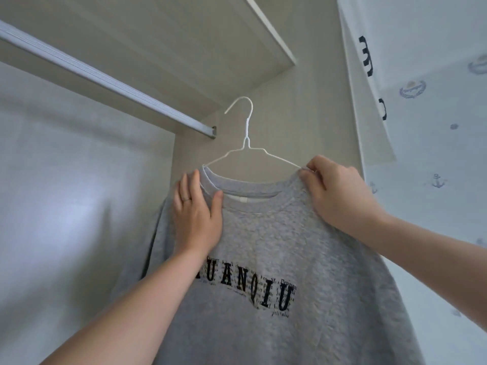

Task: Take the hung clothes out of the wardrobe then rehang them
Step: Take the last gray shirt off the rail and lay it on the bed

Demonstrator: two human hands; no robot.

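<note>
A: How much of the hanger shows?
B: Hook and shoulders only; its ends lie inside the sweatshirt; the hem runs off the bottom edge.
A: And the print?
B: First letter behind the left forearm; the small lettering is too fine to read.

Beige shelf overhead; anchor-printed white wallpaper at right.

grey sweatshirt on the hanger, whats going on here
A person is holding a grey sweatshirt on a white wire hanger up inside an open wardrobe. The left hand lies flat on one shoulder of it beside the collar. The right hand grips the other shoulder where the hanger's wire goes in. The hanger is not hooked on the rail, which runs above and to the left, so the hanging is not yet done.
</note>
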